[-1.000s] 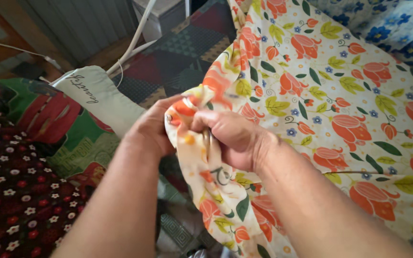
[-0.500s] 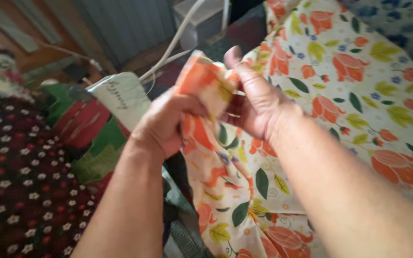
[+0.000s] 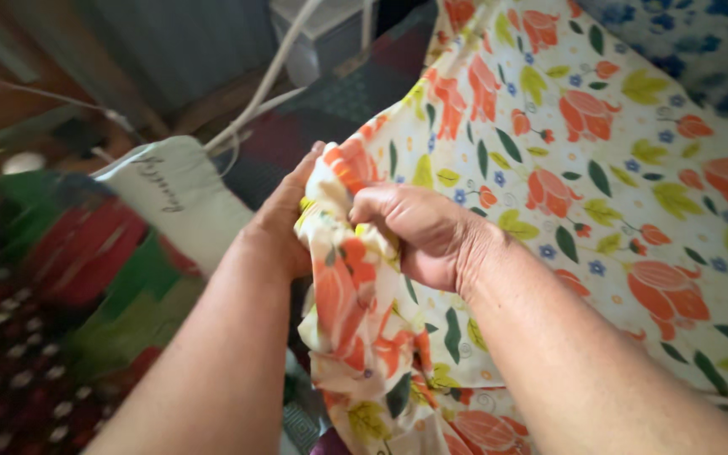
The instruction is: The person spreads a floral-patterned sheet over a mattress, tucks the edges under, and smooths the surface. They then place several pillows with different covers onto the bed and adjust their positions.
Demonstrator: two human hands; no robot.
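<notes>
- Both hands bunched on one gathered corner of cream cotton fabric printed with orange tulips and green leaves [image 3: 600, 160].
- Left hand [image 3: 284, 223]: grip pressed together around the gathered fabric corner from the left side, fingers wrapped behind the cloth and mostly hidden; back of hand and wrist facing camera.
- Right hand [image 3: 419, 232]: grip closed into a fist on the same bunch, knuckles up, thumb side toward the left hand; cloth pinched between the curled fingers and the palm.
- Hands just beside each other, almost touching through the cloth, near centre of view.
- Fabric location: gathered corner held up off whatever lies below; loose tail hanging down from the hands to the bottom edge; rest of the sheet spread out to the right and upward, filling most of the right half.
- Blue-flowered white cloth [image 3: 701, 34] at top right, past the far edge of the tulip fabric.
- Pale grey-green padded cushion with dark script lettering [image 3: 183, 198] left of the left hand, near the wrist, not touching as far as can be told.
- Green and red patterned cloth [image 3: 86, 261] below and left of the cushion; dark maroon cloth with small white flowers [image 3: 10, 371] at lower left, blurred.
- White cables [image 3: 271, 84] running from the top centre down toward the cushion.
- Dark patchwork-pattern covering [image 3: 339, 93] behind the hands, partly under the tulip fabric.
</notes>
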